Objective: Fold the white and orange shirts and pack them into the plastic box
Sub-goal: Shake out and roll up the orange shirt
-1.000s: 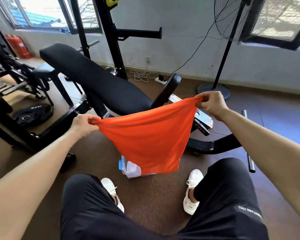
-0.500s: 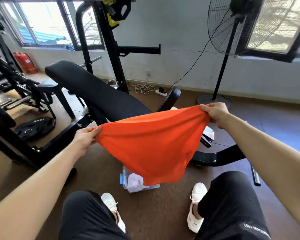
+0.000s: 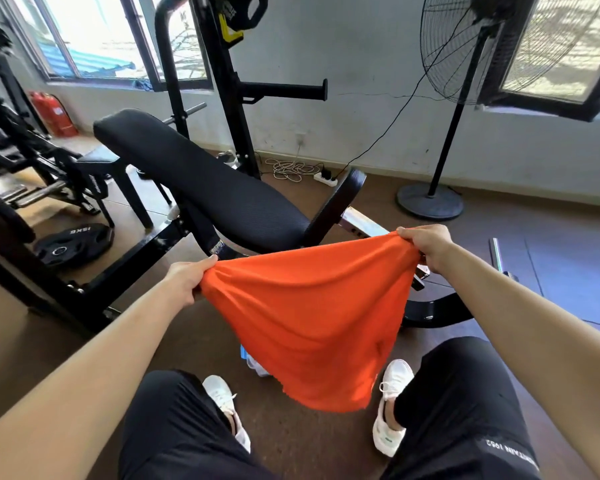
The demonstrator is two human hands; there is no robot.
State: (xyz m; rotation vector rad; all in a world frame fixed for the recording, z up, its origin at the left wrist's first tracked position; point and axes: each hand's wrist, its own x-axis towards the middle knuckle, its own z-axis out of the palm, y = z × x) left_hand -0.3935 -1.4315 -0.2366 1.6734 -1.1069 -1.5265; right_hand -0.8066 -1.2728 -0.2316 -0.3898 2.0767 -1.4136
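Both hands are up in the middle of the frame, each clamped on a top corner of the orange shirt (image 3: 312,320). The left hand (image 3: 187,277) pinches the left corner, the right hand (image 3: 426,245) grips the bunched right corner a little higher, and the cloth is stretched between them and hangs down in a loose point over the floor (image 3: 291,438), between the person's 2 white shoes. It looks doubled over already, though I can't tell how many folds are in it.

Behind the shirt's lower left edge, just a sliver of the plastic box (image 3: 252,363) peeks out on the floor, with something pale inside. That could be the white shirt, but too little shows to say for sure.

So, by my reading: the orange one is mid-fold, held in the air, not yet in the box. Left to do is finishing that fold and lowering it into the box directly below. The black gym bench (image 3: 201,181) in the upper middle carries nothing.
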